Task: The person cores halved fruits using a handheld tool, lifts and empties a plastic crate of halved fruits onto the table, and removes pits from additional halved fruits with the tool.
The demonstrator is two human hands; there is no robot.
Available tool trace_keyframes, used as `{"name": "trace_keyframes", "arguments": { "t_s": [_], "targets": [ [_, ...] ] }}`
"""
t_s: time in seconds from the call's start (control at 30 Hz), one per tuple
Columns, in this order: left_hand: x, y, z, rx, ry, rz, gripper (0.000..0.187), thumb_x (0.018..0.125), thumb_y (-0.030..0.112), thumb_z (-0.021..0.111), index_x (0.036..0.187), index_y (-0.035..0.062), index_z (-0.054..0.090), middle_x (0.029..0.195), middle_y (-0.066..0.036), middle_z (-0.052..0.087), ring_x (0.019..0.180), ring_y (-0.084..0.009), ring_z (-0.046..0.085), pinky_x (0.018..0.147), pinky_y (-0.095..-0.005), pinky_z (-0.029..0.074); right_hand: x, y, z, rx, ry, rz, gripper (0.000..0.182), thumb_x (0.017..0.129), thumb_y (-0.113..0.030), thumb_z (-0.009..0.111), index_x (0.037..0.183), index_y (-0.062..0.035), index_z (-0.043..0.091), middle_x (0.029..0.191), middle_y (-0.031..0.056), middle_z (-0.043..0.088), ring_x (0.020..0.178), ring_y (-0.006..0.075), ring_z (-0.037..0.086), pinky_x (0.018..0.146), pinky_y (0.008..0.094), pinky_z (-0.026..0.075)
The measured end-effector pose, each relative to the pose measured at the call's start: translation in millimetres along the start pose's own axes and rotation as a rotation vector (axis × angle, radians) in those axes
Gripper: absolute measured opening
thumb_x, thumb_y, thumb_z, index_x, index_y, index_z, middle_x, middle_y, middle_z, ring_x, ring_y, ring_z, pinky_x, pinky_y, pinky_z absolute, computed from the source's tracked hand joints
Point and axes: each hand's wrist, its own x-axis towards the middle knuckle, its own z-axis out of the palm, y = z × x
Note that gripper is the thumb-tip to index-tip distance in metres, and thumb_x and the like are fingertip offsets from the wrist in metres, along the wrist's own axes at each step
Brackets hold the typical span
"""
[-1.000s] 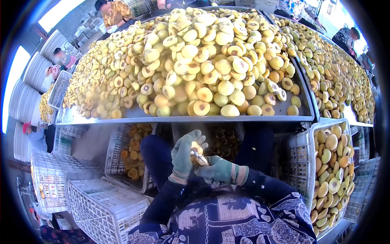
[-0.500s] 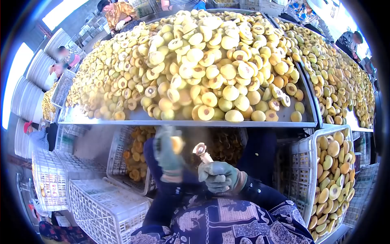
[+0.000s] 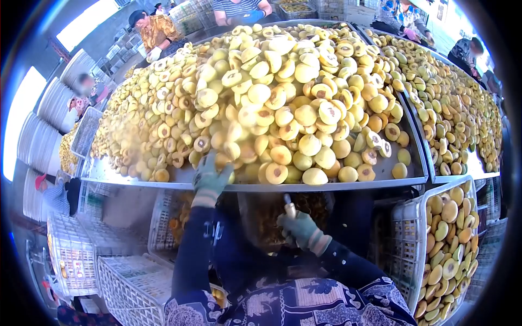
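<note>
A large heap of halved yellow fruit [image 3: 272,98] covers the metal table [image 3: 244,187]. My left hand [image 3: 211,176], in a grey-green glove, reaches over the table's front edge with its fingers apart, touching or close to the nearest fruit. My right hand [image 3: 300,228], gloved too, is below the edge and closed round the handle of a small tool [image 3: 290,206], whose metal end points up. No fruit shows on the tool. A crate with darker contents [image 3: 255,212] lies partly hidden beneath the edge.
A crate of fruit halves [image 3: 448,244] stands at the right. White crates [image 3: 136,282] are at the lower left, with stacked trays [image 3: 41,144] behind. Co-workers [image 3: 157,32] sit round the table's far side; another heap [image 3: 451,103] fills the right-hand table.
My left hand has moved up from below the edge to the heap; the fruit seen at it is gone. My right hand has shifted slightly right, and the piece at the tool's tip is gone.
</note>
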Motion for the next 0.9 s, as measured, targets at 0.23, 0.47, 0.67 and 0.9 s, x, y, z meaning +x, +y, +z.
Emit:
{"name": "trace_keyframes", "arguments": {
  "t_s": [0.23, 0.47, 0.67, 0.9],
  "targets": [
    [14.2, -11.2, 20.4, -0.271, 0.01, -0.128, 0.058, 0.072, 0.032, 0.075, 0.116, -0.0004, 0.056, 0.108, -0.015, 0.062, 0.093, -0.0286, 0.063, 0.083, -0.0381, 0.051, -14.0, 6.0, -5.1, -0.37, 0.03, -0.061, 0.029, 0.086, -0.034, 0.065, 0.094, -0.0057, 0.062, 0.076, 0.0055, 0.064, 0.066, 0.0128, 0.059, 0.062, 0.0298, 0.049],
    [-68.2, 52.6, -20.2, -1.902, -0.347, -0.326, 0.044, 0.093, 0.022, 0.052, 0.13, -0.0021, 0.046, 0.12, -0.023, 0.056, 0.102, -0.0398, 0.06, 0.084, -0.05, 0.054, -12.8, -3.7, 23.9, -0.657, -0.024, -0.519, 0.034, 0.086, -0.037, 0.062, 0.103, -0.0072, 0.06, 0.085, 0.0167, 0.067, 0.078, 0.0344, 0.065, 0.072, 0.0423, 0.049],
    [-109.6, 120.0, -15.5, -1.8, -0.259, -0.513, 0.054, 0.097, 0.042, 0.046, 0.132, 0.0005, 0.045, 0.115, -0.018, 0.059, 0.096, -0.0338, 0.06, 0.086, -0.0442, 0.05, -34.9, -9.8, 24.2, -0.786, 0.062, -0.76, 0.035, 0.086, -0.036, 0.062, 0.108, -0.0087, 0.058, 0.097, 0.019, 0.066, 0.087, 0.0383, 0.063, 0.077, 0.0437, 0.049],
    [-131.6, 156.3, -9.6, -1.554, -0.089, -0.394, 0.048, 0.1, 0.04, 0.042, 0.131, 0.0032, 0.046, 0.115, -0.014, 0.059, 0.097, -0.0267, 0.062, 0.084, -0.0391, 0.053, -51.4, -1.2, 17.8, -0.869, 0.155, -0.671, 0.037, 0.086, -0.025, 0.065, 0.115, -0.0043, 0.055, 0.095, 0.0198, 0.066, 0.087, 0.037, 0.065, 0.075, 0.0424, 0.051]
  ]
}}
